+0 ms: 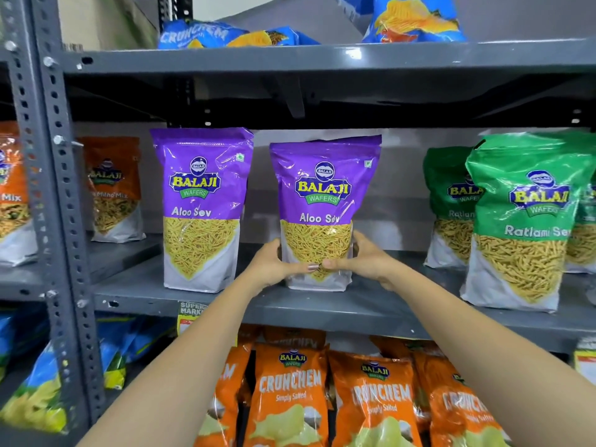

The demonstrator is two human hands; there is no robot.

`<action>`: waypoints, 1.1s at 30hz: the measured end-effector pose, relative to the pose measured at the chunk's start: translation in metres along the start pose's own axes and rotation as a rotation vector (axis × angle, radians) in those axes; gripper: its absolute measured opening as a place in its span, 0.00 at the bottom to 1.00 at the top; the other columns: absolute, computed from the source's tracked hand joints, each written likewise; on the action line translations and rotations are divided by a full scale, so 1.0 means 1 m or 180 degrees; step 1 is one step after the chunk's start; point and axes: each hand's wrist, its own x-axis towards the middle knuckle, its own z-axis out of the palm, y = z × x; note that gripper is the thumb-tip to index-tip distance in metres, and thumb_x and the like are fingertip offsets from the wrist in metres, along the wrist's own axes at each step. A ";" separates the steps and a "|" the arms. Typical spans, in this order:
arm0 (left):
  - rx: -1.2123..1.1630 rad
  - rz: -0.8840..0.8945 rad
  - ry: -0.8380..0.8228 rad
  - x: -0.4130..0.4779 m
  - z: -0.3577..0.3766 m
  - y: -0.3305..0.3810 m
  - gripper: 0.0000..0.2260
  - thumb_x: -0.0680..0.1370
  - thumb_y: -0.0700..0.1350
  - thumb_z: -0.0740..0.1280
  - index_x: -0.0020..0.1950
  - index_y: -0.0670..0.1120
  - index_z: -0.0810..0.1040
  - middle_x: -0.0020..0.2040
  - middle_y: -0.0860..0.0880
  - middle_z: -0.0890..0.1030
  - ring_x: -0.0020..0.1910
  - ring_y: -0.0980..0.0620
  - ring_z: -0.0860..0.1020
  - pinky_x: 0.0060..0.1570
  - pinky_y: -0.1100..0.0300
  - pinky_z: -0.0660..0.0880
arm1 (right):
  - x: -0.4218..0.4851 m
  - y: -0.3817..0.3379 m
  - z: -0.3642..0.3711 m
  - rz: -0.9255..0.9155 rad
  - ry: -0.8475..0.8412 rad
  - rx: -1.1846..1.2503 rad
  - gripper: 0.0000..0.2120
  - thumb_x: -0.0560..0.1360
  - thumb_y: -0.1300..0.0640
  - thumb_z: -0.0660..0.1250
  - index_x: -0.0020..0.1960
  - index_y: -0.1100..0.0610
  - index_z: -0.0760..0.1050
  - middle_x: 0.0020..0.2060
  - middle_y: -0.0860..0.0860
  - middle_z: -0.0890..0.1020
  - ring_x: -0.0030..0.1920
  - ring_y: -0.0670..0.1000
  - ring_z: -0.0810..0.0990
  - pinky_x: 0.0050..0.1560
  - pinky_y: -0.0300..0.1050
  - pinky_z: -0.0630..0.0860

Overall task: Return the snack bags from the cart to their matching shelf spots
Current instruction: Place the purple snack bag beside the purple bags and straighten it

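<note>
A purple Aloo Sev bag [324,195] stands upright on the grey middle shelf [371,312], at its centre. My left hand [274,264] grips the bag's lower left side and my right hand [364,261] grips its lower right side; both thumbs meet across the front near the bottom. A second purple Aloo Sev bag [201,208] stands upright just to the left, apart from the held one. The cart is out of sight.
Green Ratlami Sev bags [522,221] stand at the right of the same shelf, an orange mix bag [113,188] at the left. Orange Crunchem bags [290,395] fill the shelf below, blue Crunchem bags [200,35] lie above. A perforated grey upright [58,201] stands at left.
</note>
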 end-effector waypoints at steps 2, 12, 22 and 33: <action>0.0111 0.0071 0.0031 -0.008 -0.002 -0.001 0.37 0.59 0.57 0.81 0.64 0.51 0.74 0.60 0.53 0.81 0.58 0.52 0.78 0.62 0.51 0.75 | -0.008 0.000 0.001 -0.0054 0.0030 -0.0029 0.44 0.61 0.47 0.80 0.70 0.51 0.63 0.60 0.43 0.74 0.63 0.47 0.72 0.60 0.43 0.70; 0.0185 0.0232 0.0155 -0.026 -0.006 0.000 0.31 0.61 0.58 0.80 0.60 0.54 0.72 0.61 0.53 0.80 0.61 0.50 0.77 0.62 0.50 0.74 | -0.032 -0.004 0.008 -0.0176 0.0045 -0.0051 0.51 0.55 0.37 0.78 0.71 0.49 0.60 0.66 0.44 0.73 0.67 0.47 0.71 0.67 0.48 0.71; 0.0161 0.0282 0.0156 -0.028 -0.006 0.004 0.25 0.64 0.55 0.80 0.57 0.54 0.75 0.52 0.58 0.81 0.53 0.58 0.79 0.52 0.61 0.74 | -0.035 -0.002 0.011 -0.0160 0.0151 0.0030 0.40 0.60 0.39 0.77 0.67 0.47 0.65 0.60 0.43 0.76 0.65 0.48 0.73 0.61 0.45 0.73; 0.0398 0.0340 0.0451 -0.046 -0.004 0.006 0.28 0.63 0.64 0.76 0.56 0.52 0.77 0.53 0.58 0.82 0.53 0.58 0.79 0.55 0.57 0.76 | -0.051 -0.007 0.022 -0.0489 0.0756 -0.0292 0.48 0.66 0.41 0.75 0.76 0.47 0.51 0.72 0.48 0.67 0.72 0.49 0.66 0.67 0.50 0.67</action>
